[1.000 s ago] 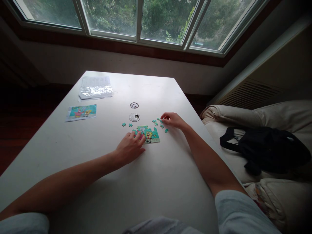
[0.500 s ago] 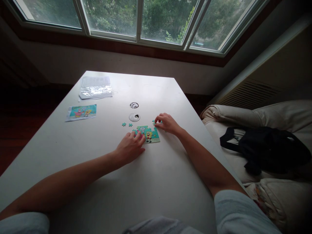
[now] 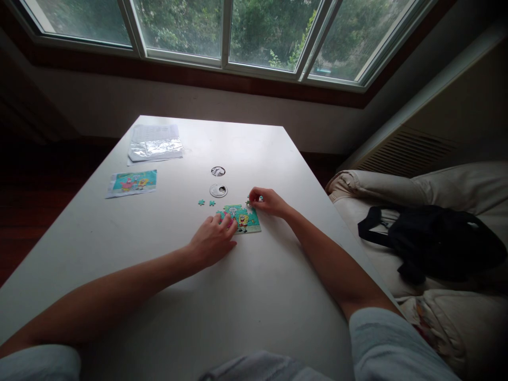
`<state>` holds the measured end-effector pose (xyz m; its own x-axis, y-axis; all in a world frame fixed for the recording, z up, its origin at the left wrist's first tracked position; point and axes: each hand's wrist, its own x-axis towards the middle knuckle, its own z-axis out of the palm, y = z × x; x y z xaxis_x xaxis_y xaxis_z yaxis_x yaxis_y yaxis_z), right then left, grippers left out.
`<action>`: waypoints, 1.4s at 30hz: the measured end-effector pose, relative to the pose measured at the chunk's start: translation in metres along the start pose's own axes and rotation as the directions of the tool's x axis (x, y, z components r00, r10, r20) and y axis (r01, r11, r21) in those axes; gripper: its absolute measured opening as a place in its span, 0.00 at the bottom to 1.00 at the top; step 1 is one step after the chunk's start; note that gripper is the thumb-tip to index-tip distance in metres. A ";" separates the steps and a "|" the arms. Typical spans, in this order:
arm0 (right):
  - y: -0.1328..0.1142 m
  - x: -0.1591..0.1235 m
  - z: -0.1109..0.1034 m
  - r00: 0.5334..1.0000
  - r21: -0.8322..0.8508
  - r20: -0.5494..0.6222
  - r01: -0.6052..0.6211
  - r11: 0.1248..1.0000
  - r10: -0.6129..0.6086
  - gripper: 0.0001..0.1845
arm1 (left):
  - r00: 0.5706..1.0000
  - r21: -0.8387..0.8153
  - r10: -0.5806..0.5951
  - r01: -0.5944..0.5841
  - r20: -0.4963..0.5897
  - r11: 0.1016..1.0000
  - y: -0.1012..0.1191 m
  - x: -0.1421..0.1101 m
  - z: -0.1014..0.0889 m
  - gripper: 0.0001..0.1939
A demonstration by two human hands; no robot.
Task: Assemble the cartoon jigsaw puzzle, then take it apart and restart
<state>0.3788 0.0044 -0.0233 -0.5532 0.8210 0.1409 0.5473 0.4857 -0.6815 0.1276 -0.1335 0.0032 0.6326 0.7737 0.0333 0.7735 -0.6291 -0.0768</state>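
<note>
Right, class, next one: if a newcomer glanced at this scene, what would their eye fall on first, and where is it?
The colourful, part-built SpongeBob jigsaw stands out on the white table, with the left hand over its left part and the right hand by its far right corner. Beyond the table's far end, the bright window shows green foliage. To the right, a black bag lies on pale cushioned seating.

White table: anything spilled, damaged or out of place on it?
Nothing stands out. I see no spill or damage on the white table. The puzzle under the left hand has a jagged far edge, but that looks unfinished, not broken. Two loose pieces lie apart beyond its left side.
</note>
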 end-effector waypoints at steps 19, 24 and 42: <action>-0.027 0.006 0.037 1.000 0.211 0.023 0.004 0.978 -0.010 0.13 | 0.997 -0.059 0.061 -0.063 -0.040 0.996 0.014 -0.001 0.002 0.25; -0.027 0.007 0.040 1.000 0.204 0.021 0.009 0.979 -0.014 0.12 | 0.997 -0.051 0.063 -0.065 -0.046 0.997 0.014 -0.001 0.003 0.25; -0.015 0.009 0.029 0.992 0.285 -0.089 -0.063 0.956 0.092 0.12 | 0.996 -0.041 0.076 -0.078 -0.038 0.996 0.013 -0.002 0.004 0.27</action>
<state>0.3473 -0.0046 -0.0327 -0.4426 0.8856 0.1407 0.3797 0.3272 -0.8653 0.1365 -0.1430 -0.0022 0.6909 0.7200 0.0652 0.7227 -0.6901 -0.0381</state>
